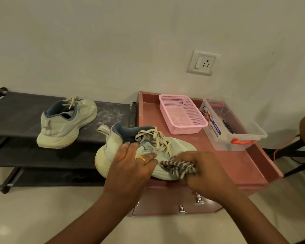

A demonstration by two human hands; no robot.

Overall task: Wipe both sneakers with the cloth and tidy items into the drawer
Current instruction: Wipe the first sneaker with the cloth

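Shoe rack (21,120) is standing to the left of both grips, beyond them. Its top is showing pale dust smears.

Bench (236,162) is lying under and ahead of the grips. The drawer (165,203) is sitting directly below them and looks closed.

Near sneaker (180,145) is lying between the grips on the bench's front left corner, toe pointing right. Its heel is apparently overhanging the edge.

Far sneaker (67,125) is sitting on the rack top, well left of the left grip (132,164).

Clear box (224,141) and pink basket (185,129) are standing beyond the right grip (206,171), near each other.

Left grip is lying flat on the near sneaker's side with fingers spread, pressing rather than wrapping. Right grip is bunching the striped cloth (178,167) tightly and pressing it against the sole edge near the forefoot.

Step judged: wiping the first sneaker. The second wipe and the tidying are looking undone.

Risks:
- A leftward wipe stroke could be pushing the overhanging heel off the corner, since a flat left grip gives little hold.
- Loose laces could be snagging the cloth.
- The tight cloth wad is offering little contact, so marks may be getting skipped.
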